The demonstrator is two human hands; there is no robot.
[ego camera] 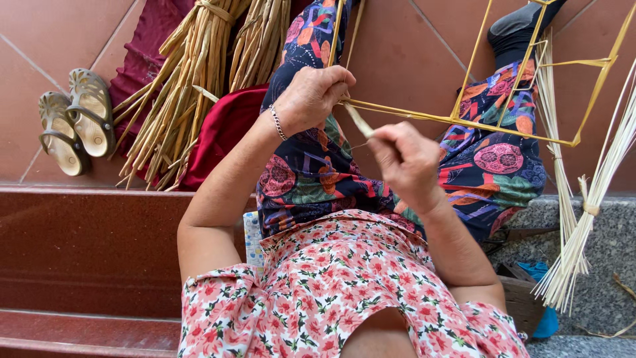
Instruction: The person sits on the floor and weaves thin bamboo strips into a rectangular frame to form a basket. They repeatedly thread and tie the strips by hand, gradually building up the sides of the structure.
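My left grip (315,96) was closed around the yellow frame (464,121) over my lap, and my right grip (404,162) pinched a pale fibre strip (358,120) wound onto that rod. Beyond lay tied dry reed bundles (192,73) on the tiled floor (59,26), sandals (73,119) beside them, and pale split strips (583,219) at my right.

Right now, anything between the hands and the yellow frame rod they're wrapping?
Nothing visible. The left hand already grips the yellow frame at its rod end, and the right hand pinches the flat strip running straight to that joint.
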